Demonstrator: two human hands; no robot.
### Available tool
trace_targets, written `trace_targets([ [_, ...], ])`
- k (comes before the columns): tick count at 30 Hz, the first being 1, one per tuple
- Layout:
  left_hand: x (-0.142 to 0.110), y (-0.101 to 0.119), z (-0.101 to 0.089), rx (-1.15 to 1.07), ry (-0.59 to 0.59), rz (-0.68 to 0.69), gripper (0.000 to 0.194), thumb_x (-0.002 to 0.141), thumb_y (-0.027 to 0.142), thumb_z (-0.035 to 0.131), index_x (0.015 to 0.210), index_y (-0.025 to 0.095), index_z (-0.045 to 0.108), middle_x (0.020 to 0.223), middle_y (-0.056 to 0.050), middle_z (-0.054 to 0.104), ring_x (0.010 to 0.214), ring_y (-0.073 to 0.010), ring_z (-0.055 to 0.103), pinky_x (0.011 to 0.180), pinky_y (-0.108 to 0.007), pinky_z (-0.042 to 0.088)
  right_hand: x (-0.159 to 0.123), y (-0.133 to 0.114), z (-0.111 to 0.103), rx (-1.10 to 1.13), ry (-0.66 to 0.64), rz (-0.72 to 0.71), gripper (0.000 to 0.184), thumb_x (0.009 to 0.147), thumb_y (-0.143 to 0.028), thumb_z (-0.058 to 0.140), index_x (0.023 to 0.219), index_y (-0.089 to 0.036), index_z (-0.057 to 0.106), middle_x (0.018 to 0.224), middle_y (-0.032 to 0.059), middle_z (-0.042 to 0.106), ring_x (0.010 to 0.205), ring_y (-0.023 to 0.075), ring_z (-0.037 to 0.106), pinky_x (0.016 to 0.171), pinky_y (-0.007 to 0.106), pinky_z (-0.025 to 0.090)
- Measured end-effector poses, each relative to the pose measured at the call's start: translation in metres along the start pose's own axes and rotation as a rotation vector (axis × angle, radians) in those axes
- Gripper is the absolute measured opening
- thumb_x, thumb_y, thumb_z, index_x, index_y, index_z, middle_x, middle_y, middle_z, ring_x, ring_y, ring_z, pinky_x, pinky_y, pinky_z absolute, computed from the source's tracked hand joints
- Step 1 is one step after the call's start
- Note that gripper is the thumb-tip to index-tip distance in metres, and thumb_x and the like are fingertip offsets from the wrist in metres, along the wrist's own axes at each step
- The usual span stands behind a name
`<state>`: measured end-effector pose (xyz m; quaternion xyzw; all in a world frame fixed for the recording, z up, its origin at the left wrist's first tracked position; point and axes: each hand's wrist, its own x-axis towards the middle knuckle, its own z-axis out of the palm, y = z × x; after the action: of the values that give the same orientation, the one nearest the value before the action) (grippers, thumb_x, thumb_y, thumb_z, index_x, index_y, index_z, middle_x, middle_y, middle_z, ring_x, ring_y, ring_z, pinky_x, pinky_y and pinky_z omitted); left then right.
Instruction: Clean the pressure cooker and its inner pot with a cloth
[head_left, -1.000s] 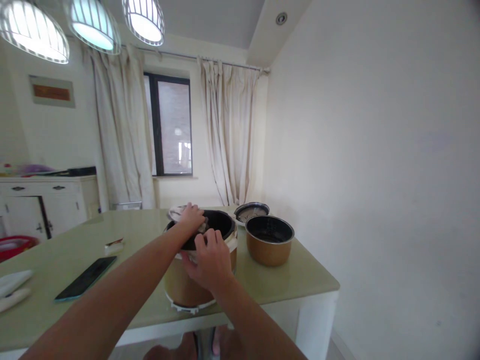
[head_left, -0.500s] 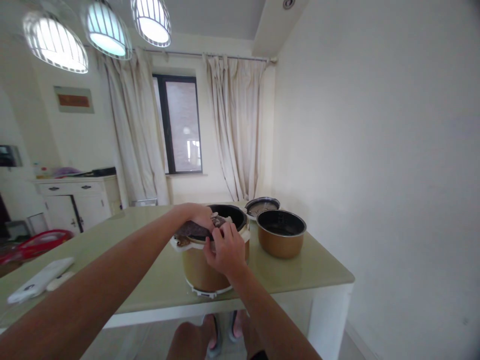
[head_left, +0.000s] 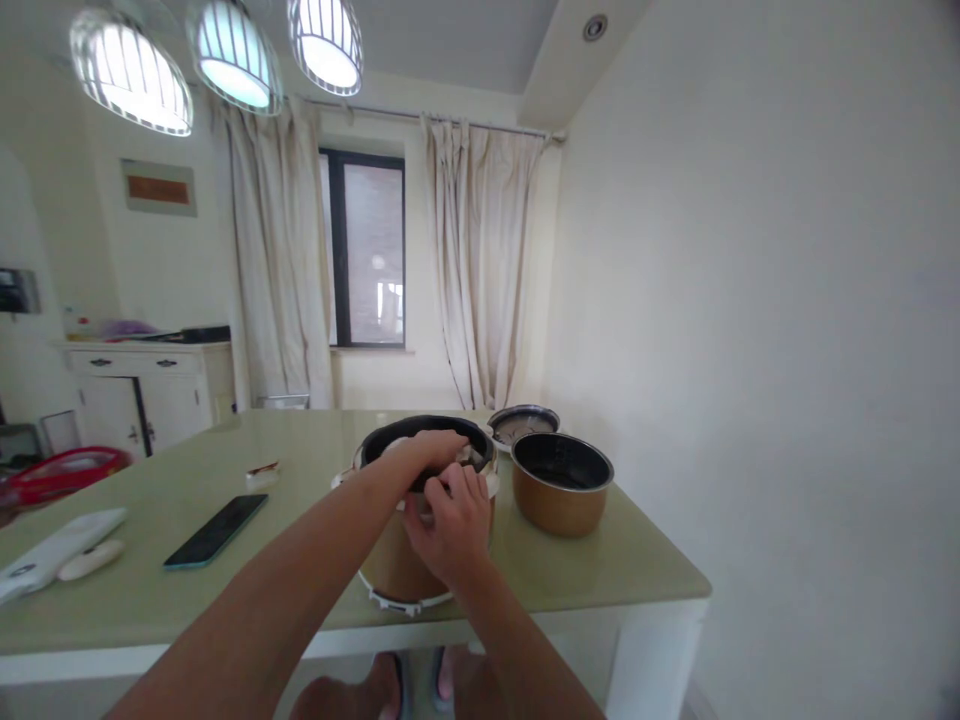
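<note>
A gold rice cooker body (head_left: 394, 560) with a white ring and a dark inside stands upright near the table's front edge, its lid off. My left hand (head_left: 442, 447) reaches across its opening, fingers curled down at the inner right side. Part of a greyish cloth (head_left: 474, 457) shows at those fingertips; the rest is hidden. My right hand (head_left: 454, 515) grips the cooker's front rim with bent fingers, close below the left hand. To the right sits a gold inner pot (head_left: 562, 510), dark inside, apart from both hands.
Behind the pot lies a round metal-rimmed lid (head_left: 525, 412). On the left of the green table (head_left: 300, 600) are a dark phone (head_left: 216, 532), a white device (head_left: 60, 550), a small pale oval thing (head_left: 91, 560) and a small white item (head_left: 262, 474). A wall rises on the right.
My left hand has moved right along the cooker's opening with the cloth. My right hand stays on the front rim. The view has shifted, and the phone now shows beside my left arm.
</note>
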<state>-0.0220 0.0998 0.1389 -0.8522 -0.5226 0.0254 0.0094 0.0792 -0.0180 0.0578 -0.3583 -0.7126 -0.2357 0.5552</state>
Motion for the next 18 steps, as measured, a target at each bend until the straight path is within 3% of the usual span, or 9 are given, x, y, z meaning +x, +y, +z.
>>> trace_targets([
  [4,-0.022,-0.024,-0.007,0.128,-0.011,-0.106,0.044,0.086,0.018,0.073,0.128,0.029,0.075,0.15,-0.015,0.06,0.147,-0.039,0.047,0.121,-0.058,0.034,-0.001,0.001,-0.001,0.032,-0.006,0.005,0.029,0.093,-0.036,0.07,0.073,-0.023,0.052,0.083,0.0046,0.054,0.083,0.023,0.05,0.075,0.039,0.04],
  [6,-0.035,-0.031,-0.009,0.162,-0.018,-0.161,0.042,0.086,0.016,0.071,0.126,0.03,0.077,0.152,-0.016,0.059,0.15,-0.0412,0.043,0.123,-0.063,0.028,-0.002,0.002,0.001,0.034,0.003,0.023,0.029,0.092,-0.035,0.07,0.073,-0.024,0.052,0.083,0.0046,0.053,0.083,0.023,0.05,0.074,0.038,0.04],
  [8,-0.043,-0.032,-0.013,0.165,-0.038,-0.223,0.045,0.083,0.022,0.074,0.128,0.027,0.075,0.152,-0.019,0.059,0.147,-0.0447,0.046,0.119,-0.067,0.031,-0.001,0.004,0.002,0.038,-0.001,0.036,0.029,0.091,-0.035,0.072,0.073,-0.024,0.052,0.084,0.0046,0.054,0.084,0.0228,0.05,0.074,0.038,0.041],
  [10,-0.044,-0.03,-0.02,0.131,-0.091,-0.278,0.049,0.076,0.031,0.08,0.124,0.02,0.077,0.143,-0.025,0.065,0.135,-0.0471,0.058,0.112,-0.065,0.041,-0.001,0.006,0.002,0.049,-0.013,0.04,0.031,0.091,-0.035,0.074,0.072,-0.024,0.053,0.085,0.0046,0.054,0.084,0.0223,0.05,0.074,0.037,0.041],
  [14,-0.04,-0.022,-0.041,-0.053,-0.265,-0.316,0.048,0.068,0.055,0.081,0.093,0.015,0.081,0.105,-0.022,0.079,0.097,-0.0389,0.075,0.088,-0.048,0.059,0.0,0.009,0.002,0.054,-0.009,0.037,0.032,0.09,-0.035,0.076,0.071,-0.023,0.053,0.086,0.0046,0.055,0.084,0.022,0.051,0.074,0.036,0.042],
  [18,-0.045,-0.012,-0.044,-0.278,-0.338,-0.282,0.053,0.082,0.069,0.057,0.087,0.02,0.078,0.086,-0.011,0.079,0.075,-0.0263,0.074,0.071,-0.036,0.06,-0.001,0.007,0.004,0.038,0.018,0.051,0.03,0.092,-0.033,0.073,0.072,-0.023,0.054,0.086,0.0048,0.055,0.085,0.0224,0.051,0.076,0.037,0.041],
])
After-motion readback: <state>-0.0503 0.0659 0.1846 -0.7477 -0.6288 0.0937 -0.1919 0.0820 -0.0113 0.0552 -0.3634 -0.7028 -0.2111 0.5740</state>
